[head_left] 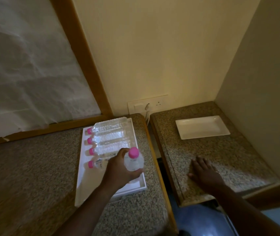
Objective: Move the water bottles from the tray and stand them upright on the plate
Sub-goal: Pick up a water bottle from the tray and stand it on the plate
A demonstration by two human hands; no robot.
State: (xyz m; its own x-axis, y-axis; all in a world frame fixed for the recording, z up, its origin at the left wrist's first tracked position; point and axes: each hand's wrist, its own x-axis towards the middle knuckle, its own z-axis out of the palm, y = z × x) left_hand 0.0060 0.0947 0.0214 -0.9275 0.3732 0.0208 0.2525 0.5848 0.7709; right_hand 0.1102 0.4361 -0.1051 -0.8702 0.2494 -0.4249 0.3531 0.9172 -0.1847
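Note:
A white tray [83,171] lies on the left granite counter. Several clear water bottles [108,138] with pink caps lie on their sides in it, caps to the left. My left hand [118,169] grips one more bottle [134,161] upright above the tray's near right part, pink cap up. A white rectangular plate [202,127] with nothing on it sits at the back of the right counter. My right hand [204,172] rests flat on the right counter, fingers spread, well in front of the plate.
A dark gap [159,167] with wooden edging separates the two granite counters. A wall socket with a white cable [147,108] is behind the gap. Walls close in the right counter at the back and right. A paper-covered framed pane [25,65] stands behind the left counter.

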